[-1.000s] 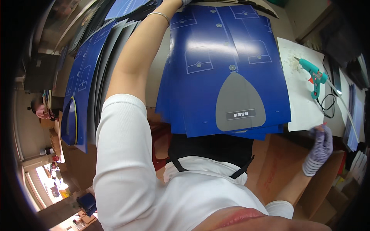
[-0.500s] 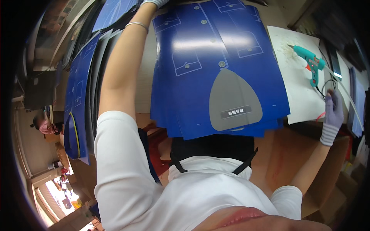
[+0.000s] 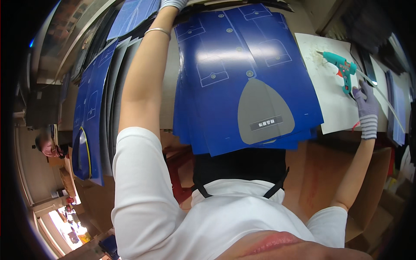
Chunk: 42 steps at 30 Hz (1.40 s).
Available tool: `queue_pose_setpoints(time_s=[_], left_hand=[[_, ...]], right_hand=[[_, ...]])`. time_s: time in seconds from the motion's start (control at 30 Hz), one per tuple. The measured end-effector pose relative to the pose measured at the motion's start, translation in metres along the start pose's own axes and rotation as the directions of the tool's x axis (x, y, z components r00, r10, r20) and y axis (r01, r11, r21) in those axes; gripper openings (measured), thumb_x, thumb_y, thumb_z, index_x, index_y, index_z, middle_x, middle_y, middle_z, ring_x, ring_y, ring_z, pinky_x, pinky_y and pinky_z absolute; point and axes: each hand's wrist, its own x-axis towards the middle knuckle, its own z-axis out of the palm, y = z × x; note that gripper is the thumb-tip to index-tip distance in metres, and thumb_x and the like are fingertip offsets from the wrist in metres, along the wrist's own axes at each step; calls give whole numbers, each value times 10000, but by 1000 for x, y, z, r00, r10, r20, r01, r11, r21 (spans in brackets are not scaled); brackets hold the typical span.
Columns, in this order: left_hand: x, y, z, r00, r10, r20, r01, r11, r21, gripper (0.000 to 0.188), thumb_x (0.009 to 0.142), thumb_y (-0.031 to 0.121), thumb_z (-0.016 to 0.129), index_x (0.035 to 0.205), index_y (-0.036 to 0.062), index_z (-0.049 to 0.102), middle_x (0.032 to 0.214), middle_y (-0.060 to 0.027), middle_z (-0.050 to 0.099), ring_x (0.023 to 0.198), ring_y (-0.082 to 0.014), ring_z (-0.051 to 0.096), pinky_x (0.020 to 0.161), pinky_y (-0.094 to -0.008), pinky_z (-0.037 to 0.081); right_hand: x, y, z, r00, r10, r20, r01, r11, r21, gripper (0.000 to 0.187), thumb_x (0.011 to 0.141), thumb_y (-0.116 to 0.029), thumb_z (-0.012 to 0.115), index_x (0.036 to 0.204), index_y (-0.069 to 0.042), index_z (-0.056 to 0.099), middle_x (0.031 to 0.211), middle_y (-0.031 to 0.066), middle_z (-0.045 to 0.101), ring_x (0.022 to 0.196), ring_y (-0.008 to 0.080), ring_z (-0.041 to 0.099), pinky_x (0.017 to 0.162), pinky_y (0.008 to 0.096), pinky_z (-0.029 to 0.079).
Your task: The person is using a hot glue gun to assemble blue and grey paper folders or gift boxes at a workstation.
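**Right hand at the glue gun, left hand stretched to the far edge of the counter**

The person's right hand (image 3: 366,104), in a grey-and-white striped glove, had reached out to the right edge of the counter (image 3: 169,104) and lay against the handle of a teal glue gun (image 3: 341,69). Its fingers were loosely curled beside the handle, touching it, but whether that grip had closed around the handle could not be told. The glue gun rested on a white sheet (image 3: 329,99), its nozzle pointing away toward the sheet's far left corner.

The left hand (image 3: 172,4), also gloved, was stretched to the far edge of the counter with a thin bangle (image 3: 157,30) on the wrist; most of it lay outside the frame, so its grip could not be told either.

Between the two arms lay a stack of blue printed cardboard sheets (image 3: 242,65), each marked with shirt pockets and buttons and a grey rounded patch (image 3: 262,115) toward the near edge. More blue sheets (image 3: 89,112) overlapped in a row along the left edge.
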Motion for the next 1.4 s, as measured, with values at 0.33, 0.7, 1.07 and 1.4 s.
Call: queue_pose_setpoints(time_s=[0.33, 0.7, 1.07, 1.4], left_hand=[[-156, 182, -157, 986, 41, 161, -36, 999, -29, 116, 843, 122, 649, 906, 26, 666, 809, -117, 679, 746, -228, 676, 708, -319, 532], [-313, 228, -176, 940, -2, 342, 85, 970, -227, 200, 725, 20, 682, 917, 33, 631, 930, -144, 656, 920, -316, 636, 809, -386, 511], [-326, 224, -173, 953, 3, 303, 87, 955, -285, 180, 750, 66, 709, 915, 29, 646, 928, -141, 666, 956, -327, 638, 892, -410, 506], [-324, 223, -175, 942, -18, 335, 122, 949, -292, 155, 782, 28, 697, 932, 27, 657, 970, -130, 676, 956, -296, 651, 887, -376, 523]], right_hand=[[56, -17, 58, 986, -42, 161, 40, 999, 12, 464, 773, -402, 771, 1035, -33, 668, 846, 40, 659, 749, 133, 566, 728, 280, 462], [-102, -141, -9, 947, -254, -198, 321, 789, 524, 199, 900, -192, 657, 995, -21, 694, 896, 64, 702, 542, 37, 527, 418, 173, 310], [-182, -179, 71, 796, -565, 217, 525, 823, 216, 334, 695, -203, 865, 857, -24, 634, 800, 51, 575, 697, 177, 563, 629, 288, 464], [-184, -154, 50, 918, -368, 146, 325, 911, 254, 331, 744, -158, 834, 990, -14, 667, 932, 75, 638, 818, 179, 603, 765, 279, 476]])
